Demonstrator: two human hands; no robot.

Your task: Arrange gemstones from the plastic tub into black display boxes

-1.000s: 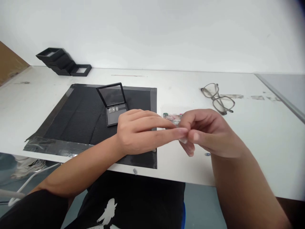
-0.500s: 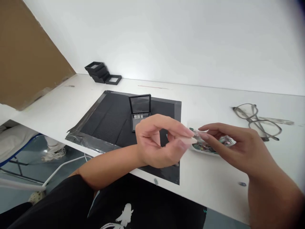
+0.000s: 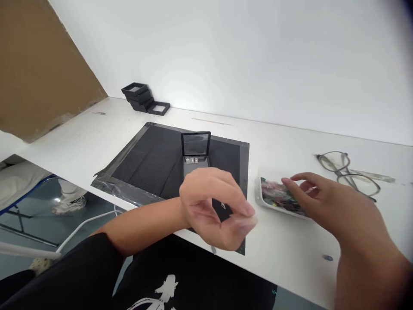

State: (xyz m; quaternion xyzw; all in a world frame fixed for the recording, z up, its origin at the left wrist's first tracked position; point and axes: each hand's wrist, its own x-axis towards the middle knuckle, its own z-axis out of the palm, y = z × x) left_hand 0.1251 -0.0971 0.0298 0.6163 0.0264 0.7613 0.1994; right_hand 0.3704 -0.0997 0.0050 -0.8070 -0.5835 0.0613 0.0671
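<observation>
My left hand [image 3: 217,206] is held above the front of the black mat [image 3: 145,161], its thumb and forefinger pinched together. Whatever lies between those fingertips is too small or blurred to make out. To the right, my right hand [image 3: 332,206] hovers over a white tray [image 3: 259,191] of small colourful pieces in clear wrapping [image 3: 279,196]. Its thumb and fingers are apart, and nothing shows between them. Behind my left hand, a black hinged case [image 3: 196,144] stands with its lid raised. Several small silvery pieces [image 3: 192,160] sit in a row inside; my hand hides the case's lower part.
Black frames [image 3: 137,97] are stacked against the wall at the back left. Eyeglasses [image 3: 358,174] lie right of the tray, partly behind my right hand. A small dark piece [image 3: 328,257] lies near the table's front right. A chair [image 3: 26,185] stands at left.
My hands were close together at the tray's left side and have moved apart. The left hand came slightly down and left, still pinched; the right moved off to the right, uncovering the tray's contents.
</observation>
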